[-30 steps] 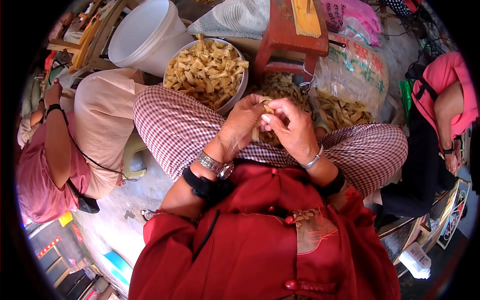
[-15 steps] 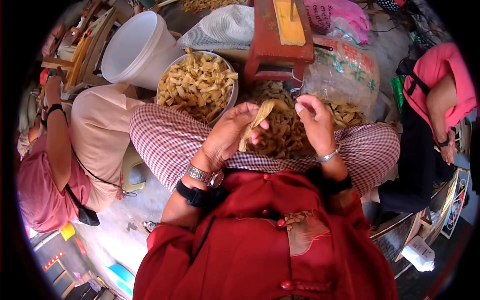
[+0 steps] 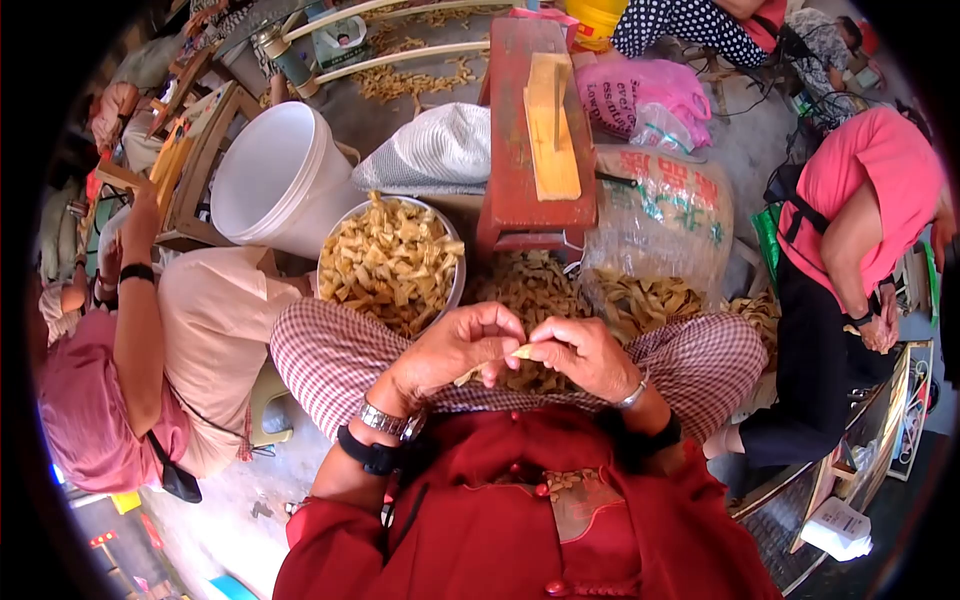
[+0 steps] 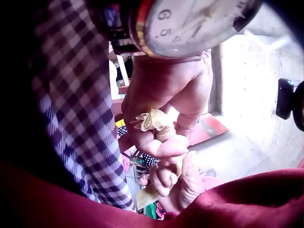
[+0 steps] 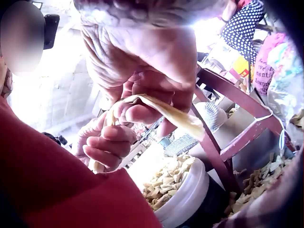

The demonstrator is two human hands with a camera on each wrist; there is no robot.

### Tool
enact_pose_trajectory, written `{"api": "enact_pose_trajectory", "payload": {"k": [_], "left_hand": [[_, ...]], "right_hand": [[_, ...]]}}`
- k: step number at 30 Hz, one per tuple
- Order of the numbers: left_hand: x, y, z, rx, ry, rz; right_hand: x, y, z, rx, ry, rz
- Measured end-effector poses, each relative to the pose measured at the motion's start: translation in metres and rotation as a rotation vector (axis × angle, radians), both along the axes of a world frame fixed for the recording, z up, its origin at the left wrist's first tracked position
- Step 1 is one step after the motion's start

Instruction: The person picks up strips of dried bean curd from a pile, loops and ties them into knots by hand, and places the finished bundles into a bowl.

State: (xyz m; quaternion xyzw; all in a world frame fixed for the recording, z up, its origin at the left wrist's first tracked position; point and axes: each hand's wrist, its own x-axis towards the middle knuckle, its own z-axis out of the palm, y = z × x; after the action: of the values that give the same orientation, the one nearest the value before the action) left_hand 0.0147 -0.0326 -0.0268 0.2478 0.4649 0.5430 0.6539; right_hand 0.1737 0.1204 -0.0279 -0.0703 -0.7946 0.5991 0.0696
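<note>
In the head view my left hand (image 3: 455, 348) and right hand (image 3: 583, 355) meet above the lap, pinching a tan, leafy dried strip (image 3: 522, 351) between them. The right wrist view shows the strip (image 5: 178, 115) running across the right fingers, its flat tail sticking out past them. A ruffled, folded end (image 4: 154, 119) pokes from the left hand's curled fingers in the left wrist view. Below the hands lies a heap of similar dried strips (image 3: 530, 285). Just beyond the left knee stands a round basin (image 3: 460, 268) piled with folded, knotted-looking pieces (image 3: 390, 260).
A white bucket (image 3: 265, 175) stands behind the basin. Ahead is a red wooden stool (image 3: 500, 190) with a yellow wooden block (image 3: 550, 130) on it. Right of that lies a clear printed sack (image 3: 670, 200) spilling strips. People sit close on the left (image 3: 110, 400) and right (image 3: 870, 210).
Half a second ago the right hand was apart while the left held a folded piece; now both hands meet on the strip. The head view has tilted up, showing more floor ahead.
</note>
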Motion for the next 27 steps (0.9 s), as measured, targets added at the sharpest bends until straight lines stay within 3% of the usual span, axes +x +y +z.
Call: {"api": "enact_pose_trajectory", "payload": {"k": [4,8,15,19,27], "left_hand": [[-0.006,0.008,0.002,-0.066,0.030,-0.084],[-0.018,0.026,0.000,-0.077,0.116,-0.040],[-0.057,0.088,0.054,0.069,0.341,0.104],[-0.083,0.122,0.070,0.099,0.419,0.138],[-0.106,0.161,0.077,0.097,0.497,0.203]], "right_hand": [[-0.002,0.009,0.001,0.019,-0.025,-0.047],[-0.014,0.025,0.008,0.105,-0.053,-0.107],[-0.059,0.084,0.041,0.344,0.078,-0.219],[-0.087,0.117,0.068,0.360,0.070,-0.219],[-0.113,0.147,0.063,0.343,0.135,-0.296]]}}
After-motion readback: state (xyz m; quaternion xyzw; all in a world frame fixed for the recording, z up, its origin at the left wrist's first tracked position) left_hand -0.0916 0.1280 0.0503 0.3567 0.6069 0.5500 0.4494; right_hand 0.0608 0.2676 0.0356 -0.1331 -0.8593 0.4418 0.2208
